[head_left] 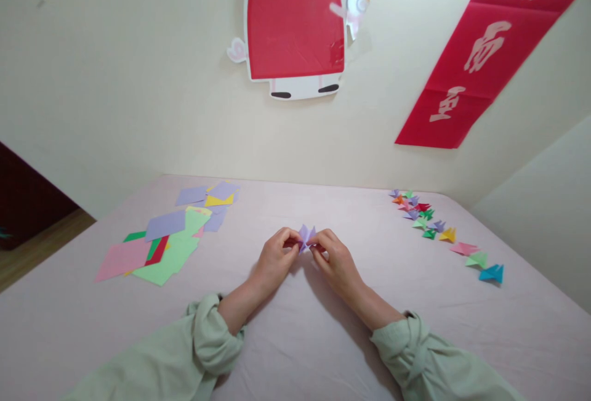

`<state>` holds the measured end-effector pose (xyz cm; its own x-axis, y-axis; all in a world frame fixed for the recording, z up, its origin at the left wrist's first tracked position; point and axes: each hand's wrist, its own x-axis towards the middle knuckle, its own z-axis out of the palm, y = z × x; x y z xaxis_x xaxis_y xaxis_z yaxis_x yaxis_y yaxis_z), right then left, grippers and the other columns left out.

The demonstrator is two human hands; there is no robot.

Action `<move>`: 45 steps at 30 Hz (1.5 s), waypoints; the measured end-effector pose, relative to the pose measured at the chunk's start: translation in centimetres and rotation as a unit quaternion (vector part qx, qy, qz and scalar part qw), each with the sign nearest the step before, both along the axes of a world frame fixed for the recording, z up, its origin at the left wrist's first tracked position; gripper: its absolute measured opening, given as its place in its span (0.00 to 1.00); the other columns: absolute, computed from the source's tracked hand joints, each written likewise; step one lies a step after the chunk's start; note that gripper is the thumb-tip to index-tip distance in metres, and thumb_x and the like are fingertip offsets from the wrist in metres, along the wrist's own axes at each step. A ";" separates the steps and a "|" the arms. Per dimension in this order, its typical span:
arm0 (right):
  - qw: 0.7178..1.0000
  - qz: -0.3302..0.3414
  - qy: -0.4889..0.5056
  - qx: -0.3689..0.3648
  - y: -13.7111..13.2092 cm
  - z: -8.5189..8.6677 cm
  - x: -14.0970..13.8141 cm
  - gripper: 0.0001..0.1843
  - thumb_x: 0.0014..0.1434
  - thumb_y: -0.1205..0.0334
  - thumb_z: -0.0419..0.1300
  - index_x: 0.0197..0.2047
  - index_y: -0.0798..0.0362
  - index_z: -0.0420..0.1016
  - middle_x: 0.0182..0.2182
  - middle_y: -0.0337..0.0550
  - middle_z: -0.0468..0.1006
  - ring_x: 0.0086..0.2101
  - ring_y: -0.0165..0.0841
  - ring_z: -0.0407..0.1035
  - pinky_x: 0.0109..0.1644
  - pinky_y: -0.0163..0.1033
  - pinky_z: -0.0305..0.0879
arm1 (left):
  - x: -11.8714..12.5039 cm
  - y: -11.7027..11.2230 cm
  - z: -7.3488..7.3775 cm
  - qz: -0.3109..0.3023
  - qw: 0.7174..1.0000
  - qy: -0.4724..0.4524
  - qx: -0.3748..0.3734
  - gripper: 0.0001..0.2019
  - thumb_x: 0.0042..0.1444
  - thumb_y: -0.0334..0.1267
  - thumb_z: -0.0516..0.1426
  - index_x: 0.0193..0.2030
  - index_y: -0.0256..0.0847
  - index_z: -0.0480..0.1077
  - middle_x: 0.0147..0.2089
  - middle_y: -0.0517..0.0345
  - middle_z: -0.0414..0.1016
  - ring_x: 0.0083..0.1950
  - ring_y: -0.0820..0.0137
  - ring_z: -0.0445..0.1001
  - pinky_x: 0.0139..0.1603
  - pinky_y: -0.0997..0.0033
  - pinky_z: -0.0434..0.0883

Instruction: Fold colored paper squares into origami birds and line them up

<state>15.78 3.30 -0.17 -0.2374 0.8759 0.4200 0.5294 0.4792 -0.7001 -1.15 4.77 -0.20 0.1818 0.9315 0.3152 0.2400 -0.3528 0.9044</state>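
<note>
A small folded purple paper piece (305,236) is held just above the pale pink table (295,339), near its middle. My left hand (273,260) pinches its left side with fingers curled. My right hand (335,259) pinches its right side the same way. Both wrists come out of light green sleeves rolled at the cuff. The paper's lower part is hidden between my fingertips.
Flat coloured paper sheets (162,242) lie spread at the left of the table, in pink, green, purple, yellow and red. Several small folded paper shapes (431,223) run in a line along the right side, ending with a blue one (491,273). The wall stands behind.
</note>
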 end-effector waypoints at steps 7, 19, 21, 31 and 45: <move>1.000 0.003 0.029 -0.007 -0.1 0.0 -0.2 0.08 0.59 0.71 0.51 0.37 0.52 0.68 0.34 0.41 0.69 0.35 0.33 0.66 0.40 0.38 0.63 | 0.2 -0.3 -0.2 -0.016 1.000 0.014 -0.020 0.05 0.52 0.27 0.53 0.33 0.39 0.66 0.32 0.61 0.71 0.36 0.72 0.71 0.41 0.73 0.68; 0.979 -0.006 0.167 -0.116 -0.2 -0.6 -1.2 0.18 0.58 0.64 0.54 0.53 0.50 0.60 0.34 0.39 0.71 0.33 0.33 0.70 0.39 0.39 0.66 | 0.8 -0.7 -0.5 -0.004 0.996 -0.062 -0.060 0.08 0.54 0.31 0.57 0.40 0.41 0.61 0.35 0.62 0.71 0.36 0.73 0.73 0.39 0.73 0.69; 0.972 -0.004 0.195 -0.129 -0.1 -0.9 -1.2 0.15 0.58 0.63 0.55 0.49 0.50 0.61 0.35 0.39 0.72 0.33 0.33 0.70 0.38 0.39 0.66 | 0.9 -0.8 -0.6 -0.004 0.994 -0.083 -0.073 0.13 0.54 0.30 0.56 0.45 0.41 0.60 0.36 0.60 0.72 0.37 0.71 0.74 0.40 0.71 0.70; 0.971 0.012 0.181 -0.158 0.1 -0.4 -0.9 0.06 0.59 0.60 0.54 0.33 0.53 0.66 0.28 0.37 0.70 0.30 0.31 0.66 0.35 0.36 0.62 | 0.9 -0.7 -0.6 -0.051 0.996 -0.043 -0.062 0.03 0.55 0.31 0.55 0.37 0.38 0.68 0.36 0.59 0.73 0.38 0.71 0.73 0.41 0.72 0.69; 0.982 0.012 0.121 -0.145 -0.1 -0.3 -0.8 0.09 0.62 0.59 0.52 0.31 0.51 0.64 0.24 0.34 0.70 0.27 0.30 0.65 0.32 0.35 0.60 | 0.4 -0.9 0.1 -0.048 0.998 0.030 -0.041 0.09 0.61 0.38 0.52 0.34 0.39 0.70 0.34 0.57 0.73 0.37 0.70 0.71 0.39 0.73 0.68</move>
